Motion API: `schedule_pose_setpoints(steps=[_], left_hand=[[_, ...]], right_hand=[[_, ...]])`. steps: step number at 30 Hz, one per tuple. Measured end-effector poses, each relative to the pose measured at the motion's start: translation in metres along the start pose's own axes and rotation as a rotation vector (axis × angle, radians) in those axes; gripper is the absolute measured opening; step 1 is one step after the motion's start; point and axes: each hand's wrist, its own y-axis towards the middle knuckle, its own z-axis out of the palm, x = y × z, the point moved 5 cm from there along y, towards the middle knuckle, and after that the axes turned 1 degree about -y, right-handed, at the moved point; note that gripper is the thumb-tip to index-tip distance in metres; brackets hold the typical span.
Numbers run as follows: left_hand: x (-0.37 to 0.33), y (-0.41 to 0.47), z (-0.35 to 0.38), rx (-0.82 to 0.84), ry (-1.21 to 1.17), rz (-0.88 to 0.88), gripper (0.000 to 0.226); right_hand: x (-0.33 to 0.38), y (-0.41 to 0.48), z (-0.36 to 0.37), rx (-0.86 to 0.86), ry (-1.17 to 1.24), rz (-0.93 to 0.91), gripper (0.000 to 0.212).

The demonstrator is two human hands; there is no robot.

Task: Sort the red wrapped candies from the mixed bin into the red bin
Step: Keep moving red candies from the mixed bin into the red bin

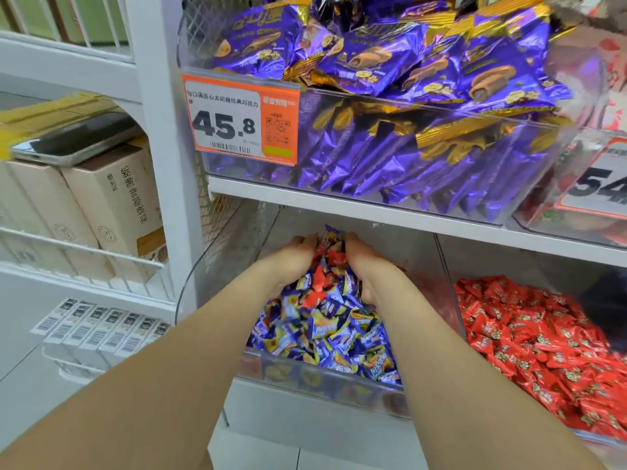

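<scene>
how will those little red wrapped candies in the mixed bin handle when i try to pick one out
Likely light and slippery: the red wrapped candies have glossy, crinkled wrappers, so one may slide from a pinch. They lie loose among blue candies in a heap, so pushing probably shifts neighbours too. Wrapper ends look thin, so probably floppy.

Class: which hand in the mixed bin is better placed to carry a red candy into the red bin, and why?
The right hand. Both hands cup the heap of candies in the mixed bin, but the red bin lies directly to the right, so the left hand would probably have to cross over.
</scene>
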Motion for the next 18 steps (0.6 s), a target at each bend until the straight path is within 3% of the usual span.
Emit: schedule_pose_setpoints(steps=[5,8,12,15,18], left_hand=[[-0.017,-0.013,0.002,0.049,-0.233,0.017,0.045],[-0.027,-0.027,-0.003,0.040,-0.344,0.027,0.051],[-0.026,-0.042,-0.004,0.157,-0.360,0.032,0.044],[-0.024,-0.065,-0.009,0.233,-0.204,0.078,0.032],[-0.025,-0.083,-0.019,0.259,0.059,0.166,0.017]], right_hand=[[0.008,-0.020,0.010,0.218,0.321,-0.056,0.056],[0.017,-0.035,0.004,0.275,0.304,-0.131,0.050],[0.007,-0.052,-0.013,0.230,0.113,-0.188,0.028],[-0.002,-0.054,-0.032,0.067,-0.209,-0.293,0.037],[-0.003,-0.069,-0.045,0.117,-0.421,-0.394,0.036]])
